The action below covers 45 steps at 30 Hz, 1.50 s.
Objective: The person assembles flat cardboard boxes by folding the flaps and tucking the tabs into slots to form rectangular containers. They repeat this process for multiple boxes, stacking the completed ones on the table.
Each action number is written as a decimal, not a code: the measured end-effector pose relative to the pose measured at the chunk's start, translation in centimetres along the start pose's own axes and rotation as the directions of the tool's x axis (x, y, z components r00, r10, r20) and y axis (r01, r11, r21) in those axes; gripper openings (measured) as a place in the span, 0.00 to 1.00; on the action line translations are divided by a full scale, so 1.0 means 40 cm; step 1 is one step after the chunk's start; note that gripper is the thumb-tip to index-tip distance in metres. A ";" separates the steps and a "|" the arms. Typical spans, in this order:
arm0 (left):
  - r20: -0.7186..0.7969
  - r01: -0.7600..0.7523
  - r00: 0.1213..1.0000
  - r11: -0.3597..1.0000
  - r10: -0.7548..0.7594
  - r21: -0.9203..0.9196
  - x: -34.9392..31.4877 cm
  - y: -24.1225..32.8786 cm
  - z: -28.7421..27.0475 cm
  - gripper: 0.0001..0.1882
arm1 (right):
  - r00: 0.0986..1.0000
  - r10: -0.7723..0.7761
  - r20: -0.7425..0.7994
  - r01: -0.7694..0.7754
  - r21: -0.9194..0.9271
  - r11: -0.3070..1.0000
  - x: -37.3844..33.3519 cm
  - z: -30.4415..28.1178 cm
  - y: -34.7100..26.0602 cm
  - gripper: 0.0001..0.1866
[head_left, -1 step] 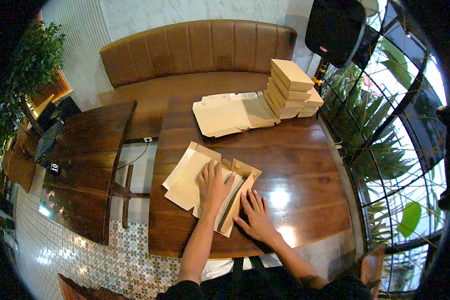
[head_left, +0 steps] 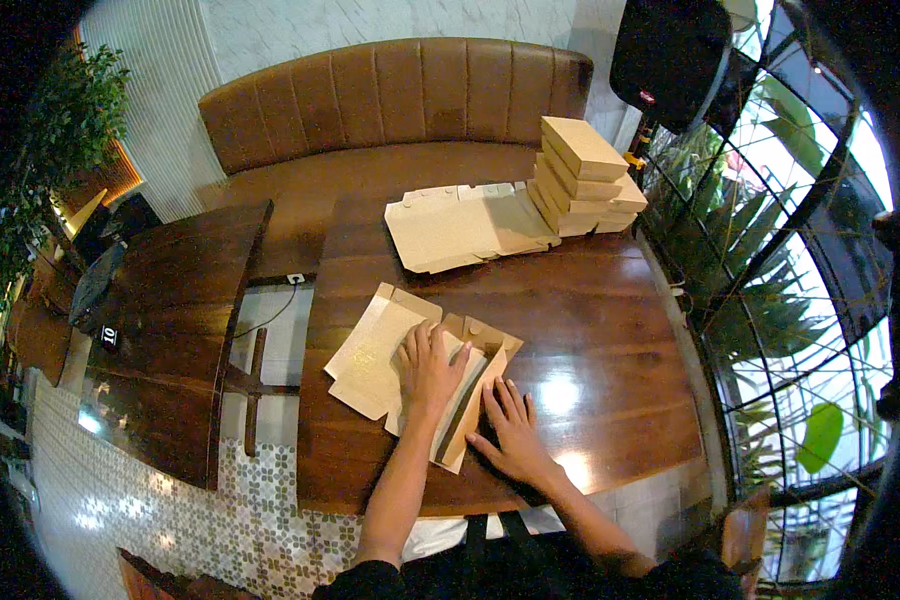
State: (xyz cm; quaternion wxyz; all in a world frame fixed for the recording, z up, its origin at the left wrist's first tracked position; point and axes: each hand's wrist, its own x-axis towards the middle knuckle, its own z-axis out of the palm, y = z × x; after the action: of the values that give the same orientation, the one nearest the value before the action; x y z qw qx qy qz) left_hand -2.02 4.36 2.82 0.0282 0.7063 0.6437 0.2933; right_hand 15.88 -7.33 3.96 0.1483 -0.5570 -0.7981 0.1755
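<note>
Pressing a flat cardboard box blank (head_left: 390, 355) on the wooden tabletop (head_left: 590, 330) with both hands

From left: the blank lies near the front edge of the tabletop; the left hand (head_left: 428, 368) rests flat on its middle, fingers spread, clamped on nothing; the right hand (head_left: 510, 432) lies open against its raised side flap; behind, a pile of flat blanks (head_left: 465, 228), then a stack of folded boxes (head_left: 585, 178) at the far right
</note>
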 end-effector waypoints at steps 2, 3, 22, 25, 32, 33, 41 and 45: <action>-0.056 0.011 0.998 0.994 -0.017 -0.109 0.004 0.018 0.003 0.24 | 1.000 -0.016 -0.013 0.016 0.030 0.999 -0.004 0.001 0.008 0.49; 0.031 0.004 1.000 0.980 0.002 -0.198 0.009 0.025 0.005 0.23 | 0.999 -0.028 -0.020 0.029 0.035 0.999 -0.005 0.000 0.011 0.49; 0.443 -0.041 0.841 0.854 0.310 -0.519 0.009 -0.004 0.046 0.38 | 0.998 -0.041 -0.041 0.036 -0.107 0.994 -0.008 0.014 -0.006 0.50; 0.286 -0.121 0.898 0.812 0.335 -0.570 0.009 -0.018 0.078 0.39 | 0.997 -0.038 -0.072 0.032 -0.079 0.996 0.000 0.021 -0.009 0.49; 0.298 0.003 0.937 0.850 0.181 -0.526 0.003 -0.026 0.069 0.31 | 0.998 -0.066 0.009 0.067 -0.128 0.990 0.038 -0.003 0.008 0.48; 0.266 -0.095 0.937 0.898 0.226 -0.429 0.001 -0.030 0.060 0.30 | 0.997 -0.060 0.049 0.066 -0.149 0.987 0.045 -0.007 0.013 0.48; 0.190 -0.318 0.922 0.940 0.336 -0.123 -0.010 -0.041 0.042 0.21 | 0.966 -0.251 0.057 0.257 -0.164 0.952 0.030 -0.004 -0.004 0.50; 0.186 -0.299 0.932 0.949 0.312 -0.098 -0.011 -0.036 0.049 0.21 | 0.916 -0.353 0.189 0.382 -0.146 0.913 -0.032 -0.021 -0.021 0.52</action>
State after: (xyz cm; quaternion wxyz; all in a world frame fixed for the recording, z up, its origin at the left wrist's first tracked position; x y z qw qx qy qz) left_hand -2.42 4.85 0.44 0.0704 0.8222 0.5095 0.2438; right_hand 15.96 -8.69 5.03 0.0642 -0.3920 -0.9105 0.1154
